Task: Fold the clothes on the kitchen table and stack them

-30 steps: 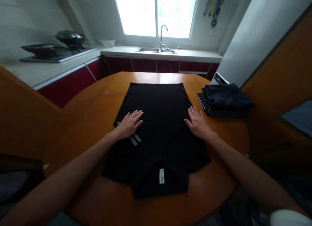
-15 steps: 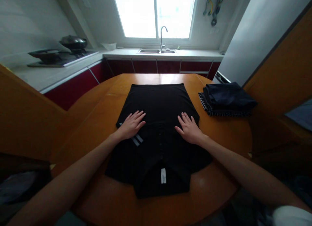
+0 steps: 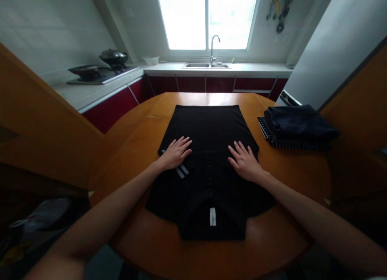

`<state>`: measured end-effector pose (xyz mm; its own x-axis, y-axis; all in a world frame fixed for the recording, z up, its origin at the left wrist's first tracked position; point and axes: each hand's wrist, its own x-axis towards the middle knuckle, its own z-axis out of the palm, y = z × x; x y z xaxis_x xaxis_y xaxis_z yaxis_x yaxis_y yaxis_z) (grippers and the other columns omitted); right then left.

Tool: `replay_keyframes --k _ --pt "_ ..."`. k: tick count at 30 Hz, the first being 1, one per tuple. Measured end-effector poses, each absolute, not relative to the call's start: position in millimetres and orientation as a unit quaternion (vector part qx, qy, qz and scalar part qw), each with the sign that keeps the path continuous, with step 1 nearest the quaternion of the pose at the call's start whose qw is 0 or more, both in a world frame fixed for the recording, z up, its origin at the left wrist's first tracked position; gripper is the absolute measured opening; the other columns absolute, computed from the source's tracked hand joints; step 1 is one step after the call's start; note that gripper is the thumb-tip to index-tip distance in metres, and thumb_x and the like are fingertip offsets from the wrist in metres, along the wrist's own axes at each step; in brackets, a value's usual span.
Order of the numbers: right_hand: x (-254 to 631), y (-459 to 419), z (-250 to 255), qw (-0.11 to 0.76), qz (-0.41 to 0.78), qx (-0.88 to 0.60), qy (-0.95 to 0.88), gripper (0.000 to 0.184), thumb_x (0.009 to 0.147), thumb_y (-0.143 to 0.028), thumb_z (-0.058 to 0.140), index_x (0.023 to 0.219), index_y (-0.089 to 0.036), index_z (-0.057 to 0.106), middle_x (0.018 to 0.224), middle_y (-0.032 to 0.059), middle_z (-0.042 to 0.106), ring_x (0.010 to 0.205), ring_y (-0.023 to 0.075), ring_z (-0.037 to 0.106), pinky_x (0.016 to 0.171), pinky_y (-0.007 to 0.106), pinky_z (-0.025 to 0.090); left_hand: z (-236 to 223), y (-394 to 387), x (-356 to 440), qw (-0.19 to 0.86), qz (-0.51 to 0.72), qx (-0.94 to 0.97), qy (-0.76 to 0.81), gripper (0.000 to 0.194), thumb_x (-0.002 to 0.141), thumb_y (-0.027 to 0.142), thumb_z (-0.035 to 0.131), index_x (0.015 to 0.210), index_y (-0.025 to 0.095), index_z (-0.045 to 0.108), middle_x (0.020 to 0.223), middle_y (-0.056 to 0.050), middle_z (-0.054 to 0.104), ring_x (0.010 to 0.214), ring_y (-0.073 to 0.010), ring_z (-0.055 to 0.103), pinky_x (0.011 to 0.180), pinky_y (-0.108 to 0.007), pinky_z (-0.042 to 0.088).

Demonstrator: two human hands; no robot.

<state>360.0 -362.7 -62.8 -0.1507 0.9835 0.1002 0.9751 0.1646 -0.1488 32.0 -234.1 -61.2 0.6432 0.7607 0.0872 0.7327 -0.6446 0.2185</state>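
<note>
In the head view I see a black shirt (image 3: 208, 127) flat on the bench (image 3: 130, 151), collar (image 3: 213, 233) nearest. Left hand (image 3: 175, 153) and right hand (image 3: 244, 163) rest on it, fingers (image 3: 242, 148) apart, the left partly hiding grey stripes (image 3: 179, 173). I can't read the label (image 3: 213, 217).

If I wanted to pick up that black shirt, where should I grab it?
Probably by the collar, coming from the near side: the black shirt lies flat with that end nearest, and the left hand and right hand rest farther up, clear of it.
</note>
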Motion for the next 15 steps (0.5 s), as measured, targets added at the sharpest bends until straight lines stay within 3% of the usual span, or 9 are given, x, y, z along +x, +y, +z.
replay_keyframes --k 8,15 --pt "355.8 -369.5 -64.5 0.069 0.020 -0.600 -0.797 0.063 0.104 -0.052 0.029 0.159 -0.021 0.033 0.169 0.0125 0.014 0.156 0.0292 0.007 0.121 0.062 0.009 -50.9 -240.5 36.6 0.064 0.042 0.901 0.428 0.060 0.106 0.051 0.025 0.157 0.022 0.037 0.166 -0.007 0.027 0.155 -0.0267 0.018 0.124 -0.051 0.015" --pt "355.6 -369.6 -62.5 0.063 0.034 -0.593 -0.802 0.062 0.105 -0.051 0.027 0.159 -0.022 0.032 0.168 0.0118 0.018 0.156 0.0284 0.012 0.121 0.063 0.012 -50.6 -241.3 36.2 0.082 0.060 0.901 0.423 0.058 0.106 0.050 0.026 0.155 0.022 0.040 0.165 -0.007 0.031 0.155 -0.0262 0.019 0.124 -0.052 0.014"
